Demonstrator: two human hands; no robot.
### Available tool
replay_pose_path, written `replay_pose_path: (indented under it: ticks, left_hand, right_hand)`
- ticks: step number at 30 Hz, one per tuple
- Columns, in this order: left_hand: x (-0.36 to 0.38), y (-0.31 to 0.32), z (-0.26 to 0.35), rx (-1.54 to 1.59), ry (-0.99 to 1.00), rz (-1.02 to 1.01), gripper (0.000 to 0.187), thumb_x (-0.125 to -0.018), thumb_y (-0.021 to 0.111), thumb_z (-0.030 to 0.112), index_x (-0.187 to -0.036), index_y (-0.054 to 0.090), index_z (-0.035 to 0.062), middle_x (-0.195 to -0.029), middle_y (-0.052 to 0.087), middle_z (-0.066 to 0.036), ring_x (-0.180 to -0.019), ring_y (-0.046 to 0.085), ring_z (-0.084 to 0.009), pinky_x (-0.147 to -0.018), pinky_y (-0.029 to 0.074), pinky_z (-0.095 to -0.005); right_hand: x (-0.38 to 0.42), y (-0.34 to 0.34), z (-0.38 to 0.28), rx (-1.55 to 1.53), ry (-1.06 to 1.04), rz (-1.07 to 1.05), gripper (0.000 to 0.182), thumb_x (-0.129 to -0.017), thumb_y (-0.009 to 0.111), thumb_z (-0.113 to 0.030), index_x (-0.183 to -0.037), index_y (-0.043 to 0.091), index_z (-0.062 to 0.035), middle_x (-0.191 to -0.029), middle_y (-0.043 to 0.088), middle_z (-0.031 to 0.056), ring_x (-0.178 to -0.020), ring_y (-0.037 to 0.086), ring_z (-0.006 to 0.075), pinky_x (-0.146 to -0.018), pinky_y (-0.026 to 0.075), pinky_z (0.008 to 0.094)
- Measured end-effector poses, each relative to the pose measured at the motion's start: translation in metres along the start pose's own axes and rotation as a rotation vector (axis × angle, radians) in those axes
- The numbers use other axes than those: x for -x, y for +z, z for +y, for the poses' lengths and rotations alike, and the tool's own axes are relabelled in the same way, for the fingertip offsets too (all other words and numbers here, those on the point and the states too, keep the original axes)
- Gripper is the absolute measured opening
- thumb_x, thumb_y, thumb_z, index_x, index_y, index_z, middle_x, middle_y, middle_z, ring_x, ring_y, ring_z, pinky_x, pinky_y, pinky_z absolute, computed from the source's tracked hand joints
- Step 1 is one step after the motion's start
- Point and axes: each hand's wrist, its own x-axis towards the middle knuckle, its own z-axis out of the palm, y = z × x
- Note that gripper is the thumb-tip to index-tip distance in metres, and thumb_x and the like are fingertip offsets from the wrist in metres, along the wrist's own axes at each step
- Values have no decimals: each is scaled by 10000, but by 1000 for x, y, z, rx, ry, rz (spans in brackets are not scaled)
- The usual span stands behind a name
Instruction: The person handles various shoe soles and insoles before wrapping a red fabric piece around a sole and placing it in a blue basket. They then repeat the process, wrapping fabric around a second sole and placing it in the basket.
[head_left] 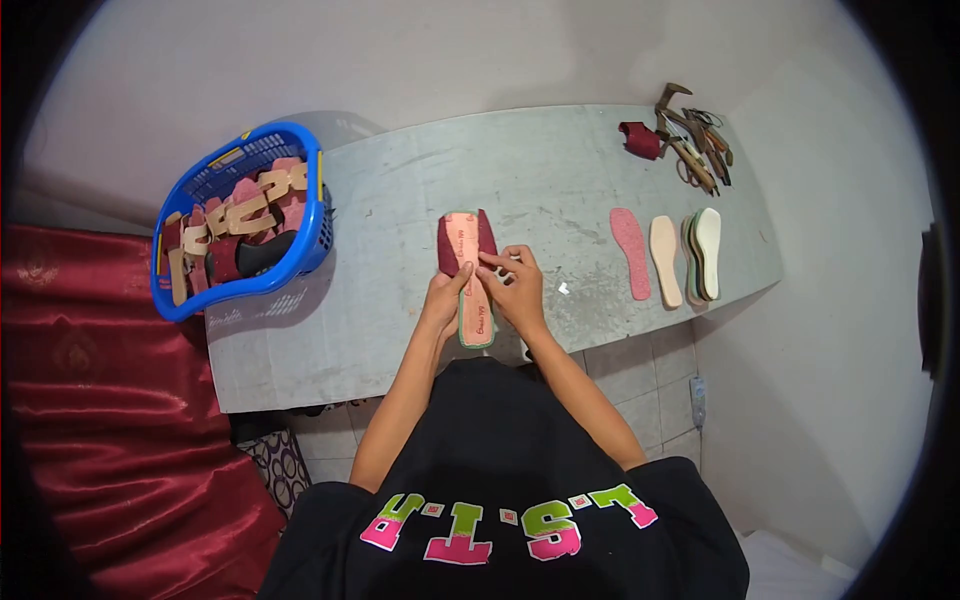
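Observation:
A sandal under assembly (472,320) is held between my two hands above the near middle of the table. Its sole is pinkish with handwritten marks and a green edge. A maroon upper strap (487,232) wraps around the broad end and shows on both sides. My left hand (443,302) grips the sole's left edge, thumb lying on its face. At the right edge, my right hand (514,290) has thumb and index finger closed on the sole by the strap, the other fingers bent. The fingers beneath the sole are hidden.
A blue basket (318,240) of sandals and straps stands at the table's left. On the right lie a pink sole (630,252), a beige sole (664,262) and stacked soles (708,250). Behind them are a maroon strap piece (640,140) and several hand tools (697,145).

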Motion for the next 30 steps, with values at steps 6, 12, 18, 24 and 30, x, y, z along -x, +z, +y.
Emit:
replay_pose_path:
  ticks: [6,12,18,24,30]
  left_hand:
    - [9,-12,5,-72,28,7,316,-1015,606,251,-1071,651,-57,-943,714,-122,-777,705,-182,-683,575,-314]
    - [16,-3,6,-29,13,-33,327,-1032,572,285,-1088,647,-28,-932,711,-107,-768,699,-169,-680,569,-316]
    - [4,-1,-8,11,95,-8,305,-1054,524,288,-1093,647,12,-917,703,-68,-768,679,-134,-673,542,-285]
    - [-11,22,-14,-62,210,38,277,-1031,575,265,-1124,642,13,-954,699,-72,-779,676,-130,-672,536,-284]
    - [-27,28,-20,-140,339,150,299,-971,654,129,-1230,609,-14,-1064,692,-95,-873,678,-158,-732,547,-296]
  right_hand:
    - [9,15,5,-120,139,-34,371,-762,820,-105,-1124,739,-111,-999,549,39,-850,532,143,-775,483,284]
    - [14,13,13,-169,150,-37,419,-756,830,-109,-1159,716,-125,-1065,529,44,-864,529,142,-800,486,285]
    - [13,1,-6,9,114,-57,388,-762,835,-145,-1135,727,-153,-1097,521,29,-878,550,135,-695,490,267]
    - [-7,-26,-1,105,-6,-127,416,-743,852,-186,-1147,755,-176,-1082,539,32,-825,547,142,-664,478,283]
    - [-29,-37,-1,135,-178,-235,437,-730,852,-208,-1157,760,-188,-1106,546,37,-820,545,151,-673,478,295]
